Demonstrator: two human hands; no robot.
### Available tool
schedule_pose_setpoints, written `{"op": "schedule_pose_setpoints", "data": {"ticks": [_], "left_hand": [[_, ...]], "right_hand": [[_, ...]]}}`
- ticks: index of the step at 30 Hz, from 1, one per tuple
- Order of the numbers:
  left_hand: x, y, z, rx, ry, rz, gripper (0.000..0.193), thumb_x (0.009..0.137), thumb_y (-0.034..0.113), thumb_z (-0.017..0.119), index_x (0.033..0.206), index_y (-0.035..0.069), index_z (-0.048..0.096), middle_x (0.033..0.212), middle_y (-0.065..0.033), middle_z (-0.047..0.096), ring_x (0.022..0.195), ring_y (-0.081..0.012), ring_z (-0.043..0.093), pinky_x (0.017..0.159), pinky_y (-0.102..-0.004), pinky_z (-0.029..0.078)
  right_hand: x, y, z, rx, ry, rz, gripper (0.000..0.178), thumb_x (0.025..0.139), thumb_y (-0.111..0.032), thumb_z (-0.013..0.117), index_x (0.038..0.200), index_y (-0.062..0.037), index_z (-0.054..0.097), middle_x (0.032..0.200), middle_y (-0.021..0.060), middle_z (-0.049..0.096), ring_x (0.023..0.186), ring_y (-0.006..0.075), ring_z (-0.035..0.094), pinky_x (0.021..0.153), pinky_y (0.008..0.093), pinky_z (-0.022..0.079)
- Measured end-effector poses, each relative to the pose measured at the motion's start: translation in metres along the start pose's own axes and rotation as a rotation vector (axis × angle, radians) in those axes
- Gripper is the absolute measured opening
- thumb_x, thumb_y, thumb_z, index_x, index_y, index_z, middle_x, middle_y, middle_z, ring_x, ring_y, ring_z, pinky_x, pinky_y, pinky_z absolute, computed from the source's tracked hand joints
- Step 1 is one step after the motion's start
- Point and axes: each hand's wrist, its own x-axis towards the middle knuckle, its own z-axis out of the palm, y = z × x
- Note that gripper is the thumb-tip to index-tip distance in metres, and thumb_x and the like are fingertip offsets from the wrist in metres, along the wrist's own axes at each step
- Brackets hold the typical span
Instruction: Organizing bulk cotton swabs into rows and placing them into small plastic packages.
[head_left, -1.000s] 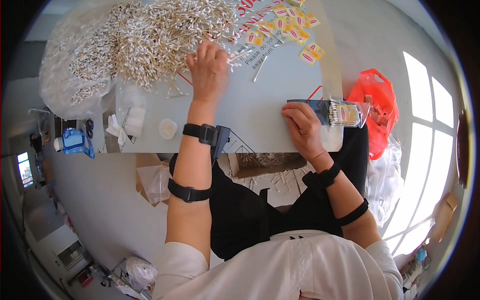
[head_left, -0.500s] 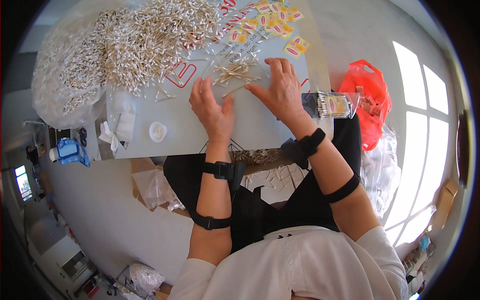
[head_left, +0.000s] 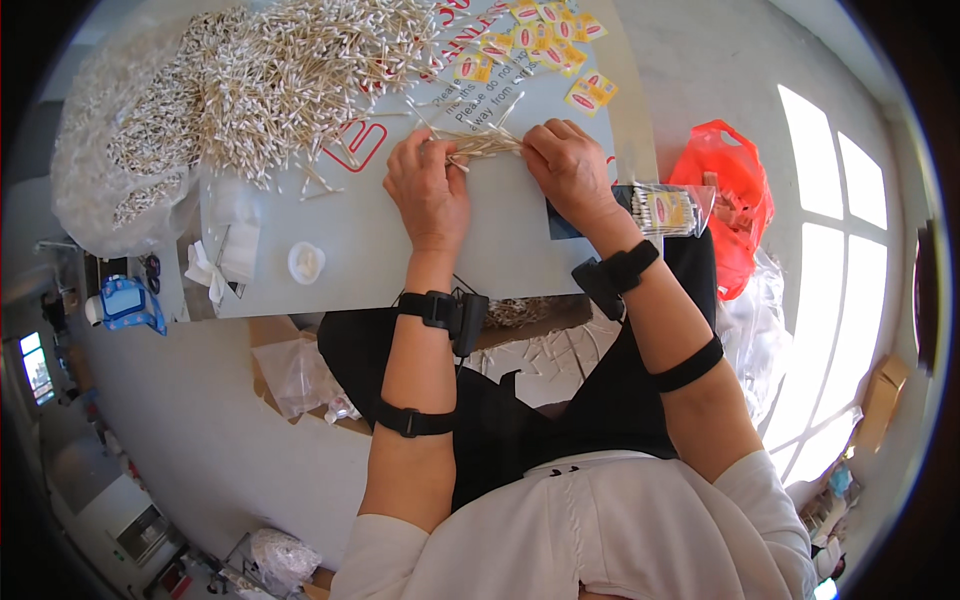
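Observation:
A loose bundle of cotton swabs [head_left: 487, 145] lies crosswise between my two hands on the grey tabletop. My left hand [head_left: 428, 185] closes its fingers round the bundle's left end. At the other end, the curled fingers of my right hand [head_left: 566, 165] pinch the tips. Some swabs stick out at odd angles above the bundle. Left of my hands rises a large heap of cotton swabs [head_left: 300, 85], part of it inside a clear plastic bag [head_left: 85, 190]. Just right of my right wrist rests a clear packet of swabs [head_left: 665, 211] with a yellow card inside.
Several yellow cards [head_left: 550, 40] are scattered at the table's far right. A small white dish [head_left: 307, 263] sits near the front edge, beside white tissue [head_left: 207, 270]. A red plastic bag [head_left: 735, 180] is beyond the right edge. Below the table stands a cardboard box [head_left: 540, 318] holding swabs.
Both hands were spread apart around a small loose pile of swabs. They have now closed on the pile's two ends, gathering it into a flatter bundle.

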Motion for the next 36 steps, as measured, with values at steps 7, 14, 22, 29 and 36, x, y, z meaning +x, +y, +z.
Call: {"op": "schedule_pose_setpoints", "data": {"ticks": [7,14,22,29,36], "left_hand": [[0.007,-0.007,0.002,-0.121,0.002,-0.036,0.027,0.073,0.005,0.074,0.095,0.017,0.065,0.123,-0.0045,0.054,0.120,-0.0308,0.047,0.093,-0.0483,0.038],[0.003,0.003,0.005,-0.064,-0.020,0.056,0.029,0.069,0.005,0.075,0.093,0.016,0.066,0.117,-0.0036,0.056,0.118,-0.0300,0.048,0.092,-0.0464,0.039],[0.004,0.009,0.001,-0.042,-0.009,0.067,0.022,0.070,0.006,0.077,0.090,0.014,0.070,0.108,-0.0010,0.060,0.110,-0.0274,0.052,0.092,-0.0421,0.040],[0.001,0.003,0.002,-0.133,0.014,0.046,0.021,0.070,0.005,0.075,0.087,0.015,0.068,0.102,0.0013,0.059,0.110,-0.0257,0.051,0.091,-0.0439,0.039],[0.000,0.004,0.004,-0.127,0.055,0.024,0.019,0.073,0.007,0.076,0.087,0.016,0.068,0.097,0.0016,0.061,0.104,-0.0252,0.053,0.088,-0.0413,0.040]], "right_hand": [[-0.048,-0.009,-0.030,0.090,-0.089,-0.035,0.012,0.077,-0.007,0.069,0.081,-0.0058,0.058,0.080,0.0081,0.056,0.079,0.0290,0.058,0.068,0.0397,0.050],[-0.037,-0.024,-0.027,0.180,-0.212,0.043,0.034,0.069,-0.015,0.080,0.095,-0.0063,0.059,0.095,0.0090,0.057,0.093,0.0306,0.056,0.083,0.0417,0.048],[0.012,0.003,0.004,-0.175,-0.152,-0.043,0.021,0.076,-0.011,0.069,0.092,-0.0047,0.058,0.096,0.0097,0.056,0.098,0.0301,0.056,0.082,0.0397,0.047],[-0.002,0.026,-0.021,-0.234,-0.141,-0.095,0.011,0.077,-0.004,0.058,0.087,-0.0053,0.056,0.091,0.0102,0.056,0.093,0.0290,0.057,0.079,0.0397,0.048],[-0.027,0.007,-0.033,-0.154,-0.219,-0.116,0.010,0.077,-0.005,0.058,0.087,-0.0053,0.055,0.090,0.0094,0.054,0.091,0.0287,0.056,0.078,0.0394,0.048]]}}
